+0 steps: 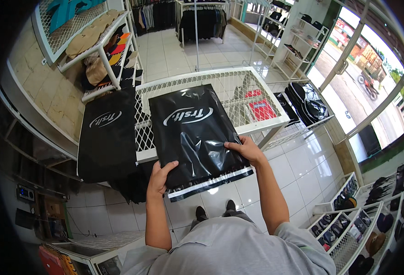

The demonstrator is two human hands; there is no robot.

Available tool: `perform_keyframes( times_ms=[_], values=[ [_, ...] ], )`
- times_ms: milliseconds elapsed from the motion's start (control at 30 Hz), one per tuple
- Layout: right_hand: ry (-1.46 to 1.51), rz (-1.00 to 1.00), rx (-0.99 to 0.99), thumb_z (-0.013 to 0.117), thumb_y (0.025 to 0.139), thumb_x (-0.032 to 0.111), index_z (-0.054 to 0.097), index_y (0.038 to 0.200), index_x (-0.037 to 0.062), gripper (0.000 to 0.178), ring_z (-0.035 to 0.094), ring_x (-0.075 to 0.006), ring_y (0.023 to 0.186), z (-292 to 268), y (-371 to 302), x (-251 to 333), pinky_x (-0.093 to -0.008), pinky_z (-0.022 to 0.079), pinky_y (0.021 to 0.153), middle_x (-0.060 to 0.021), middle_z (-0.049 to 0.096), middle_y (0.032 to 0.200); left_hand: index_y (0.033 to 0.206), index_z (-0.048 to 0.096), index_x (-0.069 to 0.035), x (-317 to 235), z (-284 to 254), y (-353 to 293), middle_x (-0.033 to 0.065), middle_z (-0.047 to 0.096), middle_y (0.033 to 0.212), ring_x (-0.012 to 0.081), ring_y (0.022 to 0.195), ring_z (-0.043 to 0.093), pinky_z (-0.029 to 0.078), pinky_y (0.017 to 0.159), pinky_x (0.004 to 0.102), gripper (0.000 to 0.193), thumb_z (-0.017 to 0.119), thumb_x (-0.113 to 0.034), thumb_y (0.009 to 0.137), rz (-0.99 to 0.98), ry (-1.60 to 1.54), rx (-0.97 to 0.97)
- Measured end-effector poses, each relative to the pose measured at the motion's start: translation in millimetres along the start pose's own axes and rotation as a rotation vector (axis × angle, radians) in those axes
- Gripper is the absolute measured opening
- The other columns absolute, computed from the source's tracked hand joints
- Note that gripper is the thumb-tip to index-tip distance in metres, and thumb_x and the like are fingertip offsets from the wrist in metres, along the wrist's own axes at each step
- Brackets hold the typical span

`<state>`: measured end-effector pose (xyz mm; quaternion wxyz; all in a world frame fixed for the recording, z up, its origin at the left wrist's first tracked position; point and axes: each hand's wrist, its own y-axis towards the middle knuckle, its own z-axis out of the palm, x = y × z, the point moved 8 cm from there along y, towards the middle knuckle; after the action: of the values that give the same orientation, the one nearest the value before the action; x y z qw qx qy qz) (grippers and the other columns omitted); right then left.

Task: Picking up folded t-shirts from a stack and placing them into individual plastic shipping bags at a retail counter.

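Observation:
A glossy black plastic mailing bag (195, 137) with a white logo lies flat between my hands, partly over a white mesh-top table. Along its near end runs a pale strip, with the plastic crinkled just above it. My left hand (159, 176) grips the near left edge, thumb on top. On the right edge my right hand (245, 149) is closed, its thumb pressed on the upper face and the fingers underneath. Left of it, more black bags (108, 137) with the same logo hang over the table's end.
The white mesh table (261, 124) stands before me, with red packets (260, 106) under its mesh. Shelves of caps (105, 59) rise at the far left. Black wrapped goods (307, 103) sit on a low rack at right. Racks (348, 224) of small goods stand near right.

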<state>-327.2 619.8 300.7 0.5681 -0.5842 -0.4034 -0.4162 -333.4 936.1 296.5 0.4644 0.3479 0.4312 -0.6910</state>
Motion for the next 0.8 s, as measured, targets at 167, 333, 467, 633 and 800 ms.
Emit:
perform_keyframes(
  times_ms=[167,333,467,633,800],
  values=[
    [-0.176,0.024,-0.134,0.086,0.08,0.041,0.075,0.099,-0.0065,0.053,0.07,-0.0165,0.067,6.5,-0.1,29.0,-0.0309,0.056,0.061,-0.0107,0.074,0.084,0.121,0.066,0.002,-0.6,-0.4,11.2,0.0102,0.072,0.108,0.0169,0.089,0.07,0.055,0.078,0.0288,0.039,0.076,-0.02,0.091,0.094,-0.044,-0.183],
    [-0.252,-0.246,-0.168,0.081,0.086,0.033,0.076,0.099,-0.0032,0.039,0.07,-0.0145,0.073,-14.8,-14.3,33.0,-0.0322,0.054,0.069,-0.0093,0.075,0.079,0.114,0.069,0.001,-0.3,27.9,0.8,0.0069,0.073,0.098,0.0155,0.083,0.07,0.055,0.075,0.0282,0.029,0.075,-0.016,0.091,0.13,0.02,-0.191],
    [-0.223,-0.524,-0.285,0.078,0.09,0.025,0.077,0.097,-0.002,0.028,0.058,-0.007,0.065,-76.9,-61.0,45.7,-0.0271,0.048,0.063,-0.0014,0.07,0.071,0.11,0.069,0.001,-5.0,111.7,-20.6,0.005,0.072,0.097,0.0122,0.082,0.068,0.055,0.073,0.0265,0.023,0.073,-0.012,0.091,0.212,0.117,-0.136],
    [-0.243,-0.559,-0.488,0.078,0.087,0.018,0.076,0.097,-0.0014,0.022,0.05,-0.0074,0.061,-201.2,-134.8,30.8,-0.0291,0.043,0.056,-0.0081,0.062,0.063,0.113,0.069,0.001,21.3,255.8,-39.4,0.0033,0.072,0.098,0.0093,0.082,0.066,0.054,0.074,0.0244,0.021,0.07,-0.008,0.094,0.315,0.139,0.048],
    [-0.201,-0.537,-0.726,0.077,0.089,0.014,0.074,0.092,-0.0043,0.019,0.046,-0.0051,0.06,-317.1,-216.0,11.9,-0.0268,0.039,0.054,-0.0017,0.057,0.061,0.113,0.068,0.001,86.0,369.9,-32.4,0.0026,0.072,0.098,0.0079,0.083,0.066,0.053,0.074,0.0237,0.02,0.07,-0.008,0.096,0.221,0.192,0.267]
  ],
)
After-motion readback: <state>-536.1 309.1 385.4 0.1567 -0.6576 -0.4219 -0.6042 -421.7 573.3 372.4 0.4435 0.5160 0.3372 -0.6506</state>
